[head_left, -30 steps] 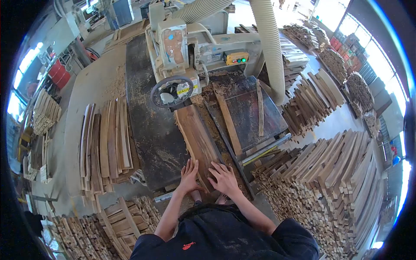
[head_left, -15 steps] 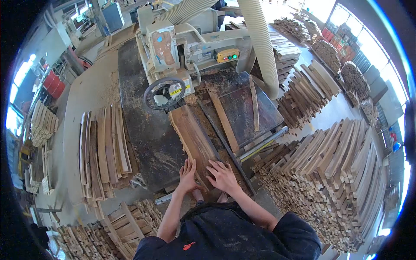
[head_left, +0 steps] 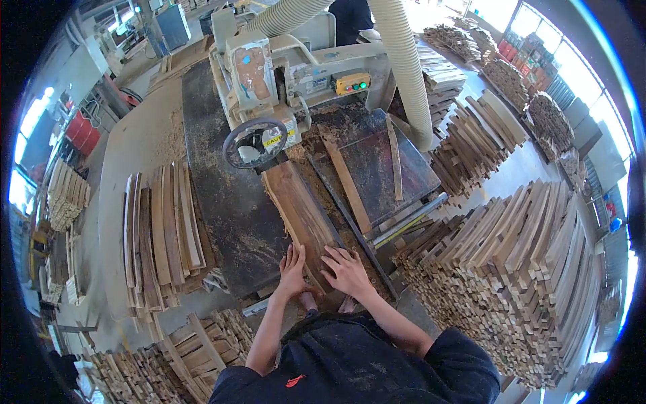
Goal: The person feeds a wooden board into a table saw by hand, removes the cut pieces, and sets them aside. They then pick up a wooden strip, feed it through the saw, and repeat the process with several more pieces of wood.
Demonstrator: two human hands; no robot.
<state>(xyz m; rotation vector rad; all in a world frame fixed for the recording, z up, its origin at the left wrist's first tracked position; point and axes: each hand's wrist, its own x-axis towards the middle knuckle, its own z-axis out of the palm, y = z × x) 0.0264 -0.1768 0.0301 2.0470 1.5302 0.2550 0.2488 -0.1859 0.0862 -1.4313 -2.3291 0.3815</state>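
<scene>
A wide, rough-edged wooden board (head_left: 300,205) lies on the machine's dark table (head_left: 232,229), its far end under the handwheel (head_left: 256,143). My left hand (head_left: 292,275) rests along the board's left edge near its close end, fingers stretched forward. Across the right part of the same end lies my right hand (head_left: 346,271), its fingers spread on the wood. Neither hand is wrapped round the board. Just right of the board runs a dark metal fence (head_left: 356,239).
A narrow wood strip (head_left: 348,185) and a thinner offcut (head_left: 395,161) lie right of the fence. Lit buttons (head_left: 353,84) sit on the machine, beside a ribbed hose (head_left: 407,74). Lumber stacks (head_left: 505,269) stand at right, loose boards (head_left: 161,229) at left. Behind is another person (head_left: 351,20).
The other person behind the machine shows more fully now. My hands and the board look almost unmoved.
</scene>
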